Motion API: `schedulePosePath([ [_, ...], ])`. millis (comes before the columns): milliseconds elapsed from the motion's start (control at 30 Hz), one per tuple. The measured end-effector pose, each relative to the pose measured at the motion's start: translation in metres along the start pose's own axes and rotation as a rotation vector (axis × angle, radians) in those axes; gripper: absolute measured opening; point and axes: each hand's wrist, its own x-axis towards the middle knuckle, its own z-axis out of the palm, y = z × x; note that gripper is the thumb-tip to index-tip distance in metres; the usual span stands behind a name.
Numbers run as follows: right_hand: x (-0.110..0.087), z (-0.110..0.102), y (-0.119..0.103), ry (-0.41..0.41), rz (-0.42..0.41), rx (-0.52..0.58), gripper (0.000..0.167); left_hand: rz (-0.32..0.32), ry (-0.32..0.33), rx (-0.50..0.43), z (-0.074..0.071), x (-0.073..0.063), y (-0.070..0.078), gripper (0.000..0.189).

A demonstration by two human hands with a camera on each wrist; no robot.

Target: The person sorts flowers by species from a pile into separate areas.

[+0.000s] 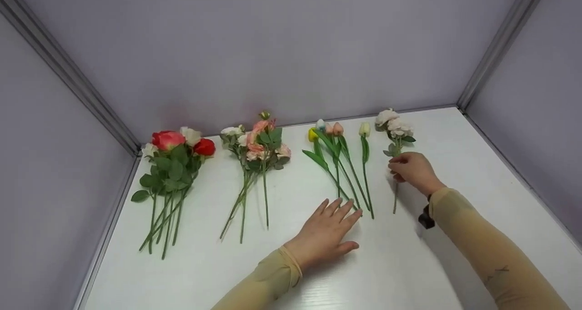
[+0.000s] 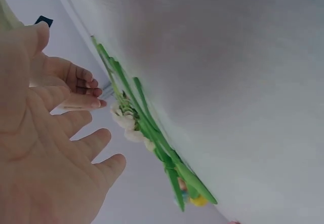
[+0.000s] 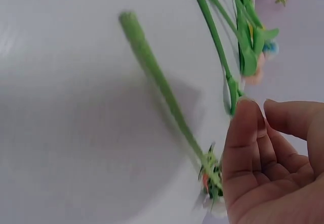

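Note:
My left hand (image 1: 325, 235) is palm down with spread fingers, low over the table, its fingertips close to the lower stems of several tulips (image 1: 338, 160). Whether it touches them I cannot tell. The left wrist view shows that hand (image 2: 55, 133) flat, holding nothing. My right hand (image 1: 413, 171) is above the stem of a pale pink flower spray (image 1: 400, 128) at the right. In the right wrist view its fingers (image 3: 242, 138) bend loosely, with a small gap between thumb and forefinger. The flower's green stem (image 3: 164, 89) runs beside them, apart from the fingertips.
Red and white flowers (image 1: 168, 140) lie in a bunch at the far left of the white table (image 1: 191, 278). Pink and white sprays (image 1: 260, 139) lie between them and the tulips. Grey panels (image 1: 282, 51) enclose the back and sides.

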Motion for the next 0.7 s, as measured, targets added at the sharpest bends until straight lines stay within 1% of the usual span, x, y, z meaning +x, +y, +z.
schedulePosePath([
  [133,0.004,-0.026,0.007,0.038,0.020,-0.025,0.040,0.027,0.000,-0.022,-0.005,0.010,0.014,0.076],
  [200,0.004,-0.034,0.011,0.049,0.034,-0.041,0.040,0.049,0.003,-0.022,-0.007,0.015,0.023,0.076],
  [267,0.007,-0.038,0.013,0.052,0.050,-0.060,0.041,0.071,0.004,-0.012,-0.007,0.021,0.032,0.076],
  [400,0.017,-0.035,0.017,0.065,0.080,-0.084,0.042,0.115,0.003,0.002,-0.006,0.028,0.048,0.077],
  [500,0.025,-0.028,0.020,0.072,0.095,-0.114,0.039,0.133,-0.010,0.011,-0.004,0.031,0.055,0.076],
  [600,0.032,-0.020,0.020,0.077,0.109,-0.154,0.038,0.135,-0.024,0.017,-0.001,0.031,0.058,0.075],
  [700,0.037,-0.016,0.020,0.084,0.117,-0.181,0.035,0.136,-0.023,0.018,0.001,0.030,0.058,0.074],
])
